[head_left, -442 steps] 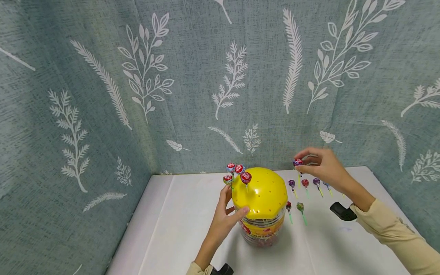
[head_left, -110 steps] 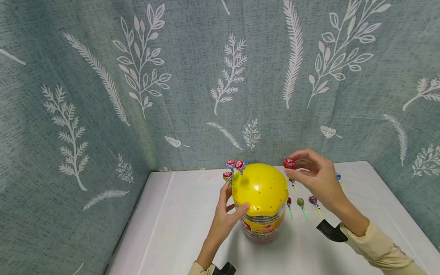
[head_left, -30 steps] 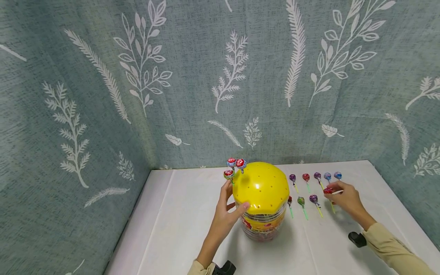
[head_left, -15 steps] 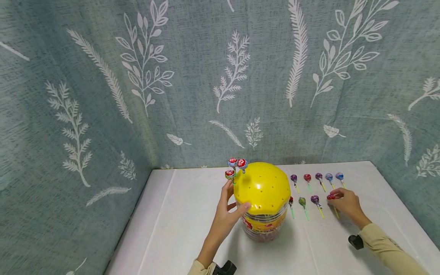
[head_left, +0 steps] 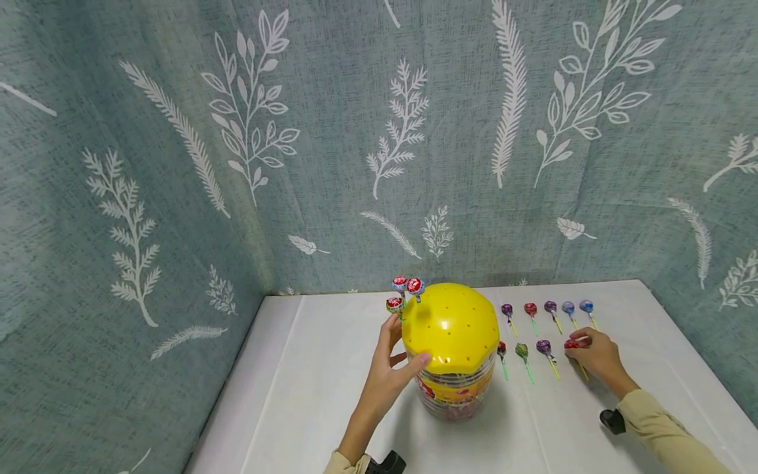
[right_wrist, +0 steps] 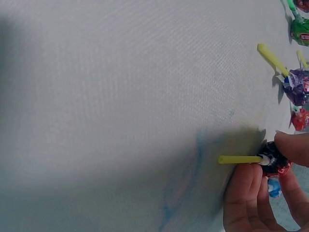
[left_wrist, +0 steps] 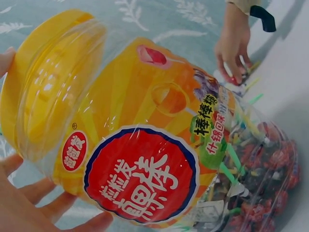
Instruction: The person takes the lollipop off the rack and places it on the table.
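Note:
My left hand (head_left: 387, 378) grips a clear plastic candy jar (left_wrist: 140, 159) by its yellow lid (head_left: 453, 329), thumb on the lid's near edge. Small holes dot the lid. Three lollipops (head_left: 416, 287) stand upright at its left rim, sticks down. On the right of the table, my right hand (head_left: 599, 359) pinches a red lollipop (head_left: 571, 344) by its wrapped head. In the right wrist view its yellow stick (right_wrist: 239, 159) points away from the fingers. It lies at the right end of the front row, beside a purple lollipop (head_left: 543, 347).
A back row of several lollipops runs from a purple one (head_left: 506, 310) to a blue one (head_left: 586, 307). In front lie a green lollipop (head_left: 522, 351) and a dark red one (head_left: 502, 349), partly behind the jar. A patterned curtain (head_left: 331, 164) borders the white table (head_left: 308, 368).
The lid bore four lollipops at first; three stand there now. My right hand has carried the red lollipop from beside the lid rightward and down to the front row. The left hand stays put.

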Available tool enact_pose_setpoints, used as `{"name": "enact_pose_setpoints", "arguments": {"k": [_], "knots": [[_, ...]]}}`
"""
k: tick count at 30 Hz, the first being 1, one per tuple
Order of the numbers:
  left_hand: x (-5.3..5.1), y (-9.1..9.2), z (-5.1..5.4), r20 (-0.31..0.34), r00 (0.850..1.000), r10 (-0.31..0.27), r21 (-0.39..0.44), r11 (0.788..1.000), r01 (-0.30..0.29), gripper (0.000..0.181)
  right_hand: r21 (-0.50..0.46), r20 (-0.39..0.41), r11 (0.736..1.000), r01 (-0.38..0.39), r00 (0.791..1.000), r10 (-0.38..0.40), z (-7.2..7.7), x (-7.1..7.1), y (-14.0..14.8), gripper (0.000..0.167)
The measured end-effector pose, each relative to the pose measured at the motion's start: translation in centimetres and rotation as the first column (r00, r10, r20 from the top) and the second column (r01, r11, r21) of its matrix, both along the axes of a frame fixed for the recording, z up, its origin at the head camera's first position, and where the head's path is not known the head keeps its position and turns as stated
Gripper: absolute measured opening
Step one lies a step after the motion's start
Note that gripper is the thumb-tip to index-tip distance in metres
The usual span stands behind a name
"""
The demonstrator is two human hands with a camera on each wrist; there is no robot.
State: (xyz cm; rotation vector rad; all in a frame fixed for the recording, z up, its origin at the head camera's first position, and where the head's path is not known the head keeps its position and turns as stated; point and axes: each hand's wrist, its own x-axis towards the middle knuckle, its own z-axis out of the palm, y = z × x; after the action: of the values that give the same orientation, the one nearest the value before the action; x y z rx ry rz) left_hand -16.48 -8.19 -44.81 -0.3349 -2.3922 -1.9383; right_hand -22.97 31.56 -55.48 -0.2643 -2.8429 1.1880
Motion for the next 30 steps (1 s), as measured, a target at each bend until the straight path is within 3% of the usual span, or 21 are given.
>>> {"name": "enact_pose_setpoints", "arguments": {"k": [9,17,24,30], "knots": [[0.0,0.0,0.2,0.008,1.000,0.011,0.007,1.000,-0.011,0.076,0.008,0.043,1.000,0.002,0.999,-0.002,0.7,0.1,0.0,0.040],[0.3,0.3,-0.1,-0.003,0.999,0.033,0.008,0.999,-0.033,0.078,-0.028,0.032,0.999,0.039,0.999,-0.038,1.7,0.8,0.3,0.042],[0.2,0.5,0.0,0.009,0.999,0.050,0.013,0.999,-0.050,0.077,-0.018,-0.062,1.000,0.025,0.998,-0.026,2.4,0.8,0.7,0.040],[0.2,0.6,0.0,0.004,0.999,0.050,0.016,0.999,-0.050,0.078,-0.017,-0.110,1.000,0.018,0.994,-0.020,1.8,-0.4,1.1,0.041]]}}
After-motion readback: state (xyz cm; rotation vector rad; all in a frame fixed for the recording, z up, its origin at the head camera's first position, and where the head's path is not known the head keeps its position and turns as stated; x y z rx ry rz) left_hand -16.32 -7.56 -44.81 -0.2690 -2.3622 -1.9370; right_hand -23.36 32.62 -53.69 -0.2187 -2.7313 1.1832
